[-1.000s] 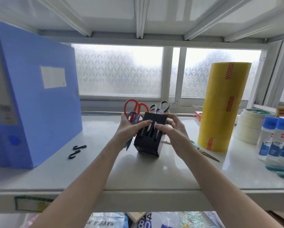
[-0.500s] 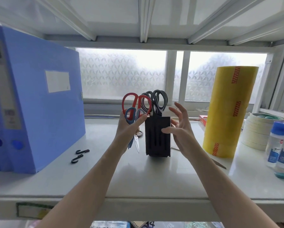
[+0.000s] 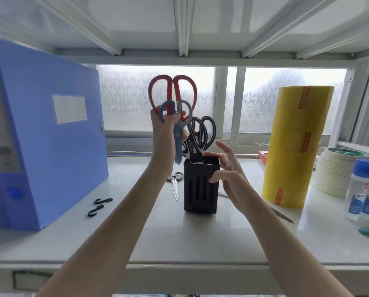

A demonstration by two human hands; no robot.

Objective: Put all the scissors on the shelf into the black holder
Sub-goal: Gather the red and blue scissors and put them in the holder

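Note:
The black holder (image 3: 200, 187) stands upright mid-shelf with black-and-grey scissors (image 3: 201, 133) sticking out of its top. My left hand (image 3: 165, 129) is raised just left of the holder, gripping red-handled scissors (image 3: 172, 91) and blue-grey scissors (image 3: 177, 127), the blue tip hanging beside the holder's left rim. My right hand (image 3: 230, 172) has its fingers spread and its fingertips at the holder's right upper edge. Small silver scissors (image 3: 175, 185) lie on the shelf behind my left wrist. Another pair's blade (image 3: 283, 216) lies to the right, partly hidden by my right arm.
A blue file box (image 3: 44, 133) stands at the left with two black hooks (image 3: 99, 207) in front of it. A tall yellow tape stack (image 3: 297, 144) stands at the right, then masking tape rolls (image 3: 333, 172) and blue-capped bottles (image 3: 365, 189). The shelf's front edge (image 3: 179, 273) is near.
My left hand has lifted the red and blue scissors higher, above the holder's left side. The holder went from tilted in both hands to standing upright; my right hand loosened to fingertips.

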